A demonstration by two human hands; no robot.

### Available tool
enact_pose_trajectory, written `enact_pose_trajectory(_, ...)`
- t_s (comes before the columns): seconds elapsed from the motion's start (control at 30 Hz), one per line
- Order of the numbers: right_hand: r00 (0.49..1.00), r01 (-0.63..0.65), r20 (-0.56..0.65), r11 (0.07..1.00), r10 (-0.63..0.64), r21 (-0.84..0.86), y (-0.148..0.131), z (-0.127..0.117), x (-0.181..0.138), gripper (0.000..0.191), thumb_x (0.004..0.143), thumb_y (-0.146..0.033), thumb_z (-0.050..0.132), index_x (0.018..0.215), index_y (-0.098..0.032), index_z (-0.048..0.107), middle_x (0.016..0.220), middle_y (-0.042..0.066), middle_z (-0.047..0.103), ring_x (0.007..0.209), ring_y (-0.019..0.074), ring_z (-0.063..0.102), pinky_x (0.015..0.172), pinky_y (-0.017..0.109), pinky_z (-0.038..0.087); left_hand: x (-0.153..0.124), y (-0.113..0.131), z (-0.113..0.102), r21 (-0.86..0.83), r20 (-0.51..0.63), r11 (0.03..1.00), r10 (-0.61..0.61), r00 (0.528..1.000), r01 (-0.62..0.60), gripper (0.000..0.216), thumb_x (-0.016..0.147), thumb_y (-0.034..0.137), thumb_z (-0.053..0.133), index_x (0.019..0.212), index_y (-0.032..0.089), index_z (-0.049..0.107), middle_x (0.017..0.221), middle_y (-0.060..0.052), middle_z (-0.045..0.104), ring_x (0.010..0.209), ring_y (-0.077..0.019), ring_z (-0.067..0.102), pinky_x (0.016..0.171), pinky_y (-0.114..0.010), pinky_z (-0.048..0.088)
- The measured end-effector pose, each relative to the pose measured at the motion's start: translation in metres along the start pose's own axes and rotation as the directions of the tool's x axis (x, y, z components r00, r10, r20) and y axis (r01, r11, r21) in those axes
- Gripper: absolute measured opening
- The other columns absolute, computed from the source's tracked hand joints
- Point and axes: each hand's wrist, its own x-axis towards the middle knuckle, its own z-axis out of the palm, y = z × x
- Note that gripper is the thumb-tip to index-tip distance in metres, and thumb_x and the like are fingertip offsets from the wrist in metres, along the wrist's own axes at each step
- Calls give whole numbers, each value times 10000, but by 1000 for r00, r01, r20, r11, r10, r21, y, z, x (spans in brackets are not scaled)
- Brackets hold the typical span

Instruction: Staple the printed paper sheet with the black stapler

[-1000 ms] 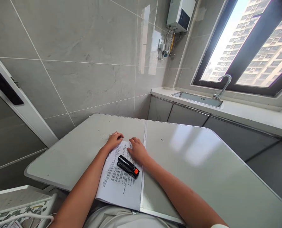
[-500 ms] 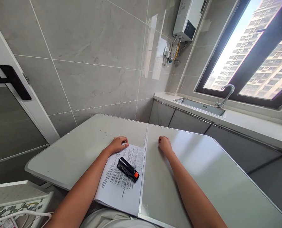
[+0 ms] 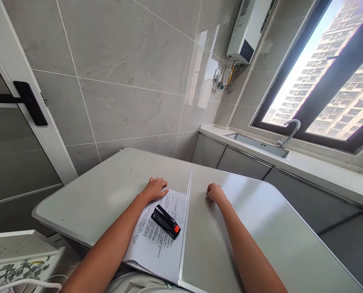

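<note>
Head view: the black stapler (image 3: 166,222) lies on the papers (image 3: 157,264), nearer the body than the left hand (image 3: 156,189), which rests loosely spread at their far edge. Rightward, apart from it, the right hand (image 3: 215,192) is clenched over the table (image 3: 279,232), contents hidden.

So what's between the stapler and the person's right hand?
The head view shows printed paper, then a pale seam strip, then tabletop.

Both forearms (image 3: 114,234) reach forward; left hand (image 3: 155,189) lies palm-down, thumb (image 3: 164,193) apart; right hand (image 3: 215,193) curls inward, how tightly unclear.
</note>
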Motion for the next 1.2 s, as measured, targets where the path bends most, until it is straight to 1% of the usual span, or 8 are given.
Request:
enact_pose_trajectory(0.17, 989, 101, -114, 993, -94, 54, -36, 16, -8, 245, 828, -28, 588, 966, -134, 760, 1028, 170, 728, 921, 233, 692, 736, 277, 427, 1, 5, 3, -54, 20, 998, 39, 999, -38, 146, 934, 347, 590, 986, 236, 669, 1065, -79, 698, 1075, -283, 621, 991, -457, 382)
enact_pose_trajectory(0.37, 942, 320, -164, 929, -292, 187, -111, 37, -1, 211, 863, -126, 634, 988, -178, 795, 1158, 117, 735, 1139, 202, 639, 882, 241, 442, 0, 13, 9, -79, -9, 993, 88, 996, -89, 137, 984, 253, 510, 1026, 239, 640, 1087, -64, 687, 1099, -261, 615, 974, -424, 392)
enact_pose_trajectory(0.5, 943, 332, -94, 896, -318, 296, -146, 45, 19, 33, 788, -169, 758, 805, -163, 786, 886, 68, 765, 835, 152, 675, 735, 225, 453, 1, 14, 14, -51, 2, 995, 83, 997, -83, 181, 1020, 210, 433, 1023, 224, 613, 1097, -80, 678, 1092, -258, 605, 942, -415, 399)
enact_pose_trajectory(0.57, 944, 328, -77, 880, -322, 342, -153, 47, 27, 35, 762, -170, 786, 746, -158, 757, 768, 36, 740, 713, 129, 643, 665, 219, 432, 2, 13, 16, -45, 14, 996, 74, 997, -73, 212, 1037, 194, 387, 1029, 218, 597, 1106, -86, 675, 1094, -257, 600, 937, -414, 400)
enact_pose_trajectory(0.7, 940, 342, -141, 856, -311, 388, -152, 48, 31, 121, 717, -173, 810, 741, -169, 692, 729, -7, 698, 672, 119, 586, 622, 213, 391, 4, 10, 20, -53, 28, 996, 69, 997, -68, 215, 1048, 187, 365, 1043, 220, 577, 1117, -90, 670, 1099, -258, 593, 944, -415, 393)
enact_pose_trajectory(0.8, 934, 343, -239, 853, -266, 394, -142, 49, 22, 55, 828, -208, 678, 793, -182, 644, 748, -6, 673, 693, 138, 555, 656, 234, 390, 4, 9, 22, -65, 12, 996, 64, 998, -63, 208, 1042, 169, 363, 1051, 222, 565, 1135, -90, 665, 1095, -258, 590, 938, -414, 388)
enact_pose_trajectory(1.0, 918, 355, -315, 851, -241, 386, -105, 58, -25, 337, 1032, -381, 355, 827, -215, 564, 831, 47, 679, 754, 187, 596, 697, 269, 411, 5, 6, 21, -87, -29, 996, -2, 1000, -1, 240, 1064, 197, 321, 1042, 228, 558, 1134, -89, 657, 1080, -251, 583, 930, -403, 390)
enact_pose_trajectory(1.2, 901, 420, -258, 853, -350, 309, -93, 77, -77, 313, 1001, -322, 470, 703, -234, 509, 706, 23, 632, 767, 206, 598, 675, 269, 366, 6, 1, 21, -79, -62, 996, -49, 997, 44, 234, 1053, 182, 328, 1047, 221, 558, 1152, -101, 651, 1088, -265, 568, 942, -432, 387)
